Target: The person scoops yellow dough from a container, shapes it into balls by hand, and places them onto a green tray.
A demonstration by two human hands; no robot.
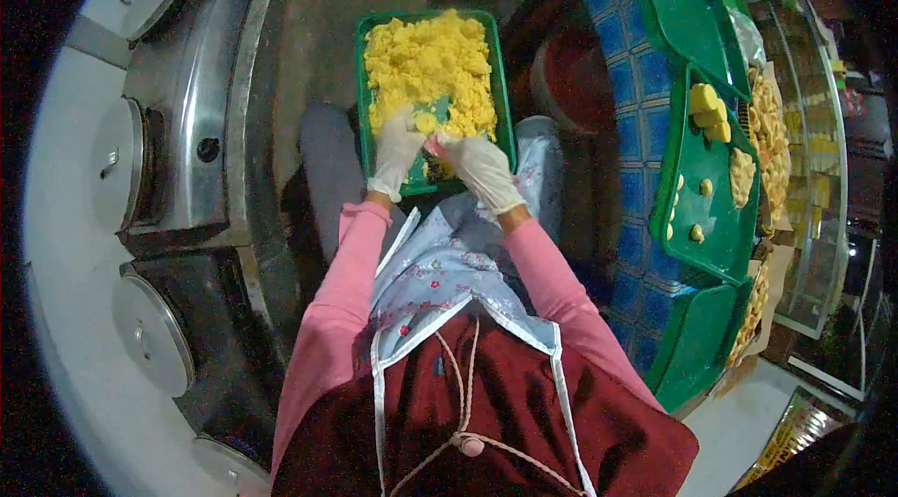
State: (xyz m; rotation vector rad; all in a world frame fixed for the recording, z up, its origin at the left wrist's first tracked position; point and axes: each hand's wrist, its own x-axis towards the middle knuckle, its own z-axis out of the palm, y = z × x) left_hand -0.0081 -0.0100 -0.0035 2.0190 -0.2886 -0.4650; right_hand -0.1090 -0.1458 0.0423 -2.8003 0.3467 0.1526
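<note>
Between my knees is a green tray (506, 104) heaped with crumbly yellow dough or mash (426, 53). Over its near end, my left hand (398, 151), in a white glove, has slightly blurred fingers closed at a small, rounded yellow lump (426, 122). My right hand (479, 165), gloved too, comes in from the other side, its fingers closed around a small pink object (434, 144) whose kind I cannot make out. My fingertips almost meet, and part of the green tray bottom shows below them.
At the left stand metal cookers with round lids (154, 347). To the right, a green tray (702, 216) holds yellow blocks (709, 112) and small pale pieces, beside blue crates (629, 132). Beyond are many pale pieces (769, 142) and a glass cabinet (804, 170). A reddish basin (571, 76) sits behind my right knee.
</note>
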